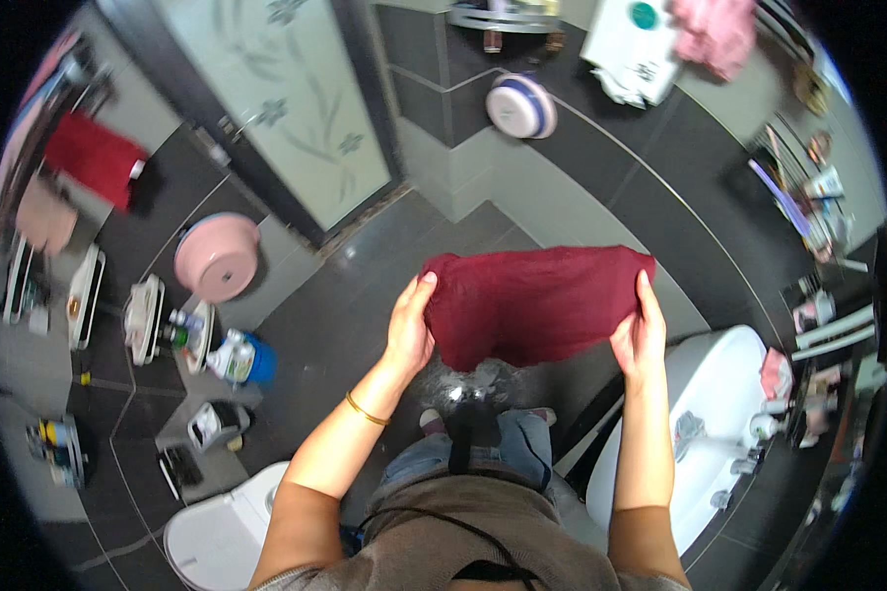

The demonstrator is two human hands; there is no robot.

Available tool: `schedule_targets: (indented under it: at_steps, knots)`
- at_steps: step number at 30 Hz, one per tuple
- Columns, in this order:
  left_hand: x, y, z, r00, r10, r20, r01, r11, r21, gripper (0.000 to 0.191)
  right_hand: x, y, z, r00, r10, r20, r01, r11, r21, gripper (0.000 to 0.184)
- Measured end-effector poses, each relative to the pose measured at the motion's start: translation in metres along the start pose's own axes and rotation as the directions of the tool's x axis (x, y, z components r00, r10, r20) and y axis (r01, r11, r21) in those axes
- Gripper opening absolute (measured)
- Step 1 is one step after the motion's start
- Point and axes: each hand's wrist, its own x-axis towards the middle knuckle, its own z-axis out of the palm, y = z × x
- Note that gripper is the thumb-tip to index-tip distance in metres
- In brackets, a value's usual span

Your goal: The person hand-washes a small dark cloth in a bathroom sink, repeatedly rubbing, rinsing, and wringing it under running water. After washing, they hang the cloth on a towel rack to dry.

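Note:
A dark red cloth (pixel 536 306) is stretched out sideways in front of me, above the tiled floor. My left hand (pixel 412 321) grips its left end, the thumb lying on top near the upper corner. Its right end is held in my right hand (pixel 639 325), with the thumb pointing up along the edge. The cloth's lower edge hangs loose and uneven between the hands. The fingers behind the cloth are partly hidden.
A white washbasin (pixel 721 369) with taps stands at right, a white toilet (pixel 218 532) at lower left. Pink basin (pixel 218 258), wall shelves (pixel 145 321) and a blue bucket (pixel 264 363) are at left. A glass-panelled door (pixel 303 111) stands ahead; another red cloth (pixel 92 159) hangs at upper left.

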Motion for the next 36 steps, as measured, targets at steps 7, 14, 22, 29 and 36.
schedule_targets:
  at_steps: [7,14,22,29,36]
  knots:
    - [-0.082,0.106,-0.128,0.985,0.141,-0.095,-0.139,0.99,0.03,0.038,0.015,0.089,0.114,0.916,0.243,0.319,-0.27,0.962,0.041,0.032]
    - [-0.115,0.158,-0.208,0.889,0.15,-0.433,0.132,0.821,0.556,0.038,0.035,0.144,0.183,0.816,0.372,0.443,-0.372,0.924,-0.091,0.029]
    - [-0.08,0.18,-0.1,0.925,0.38,-0.014,-0.3,0.753,0.585,0.017,0.046,0.236,0.255,0.781,0.434,0.449,0.017,0.704,-0.71,0.011]
    - [-0.005,0.2,-0.1,0.742,0.654,0.15,-0.367,0.209,0.906,0.013,0.106,0.255,0.265,0.725,0.433,0.535,0.056,0.737,-0.673,0.015]
    - [0.045,0.234,-0.127,0.824,0.491,-0.282,-0.134,0.653,0.745,0.023,0.176,0.262,0.278,0.769,0.361,0.528,0.23,0.614,-0.755,0.015]
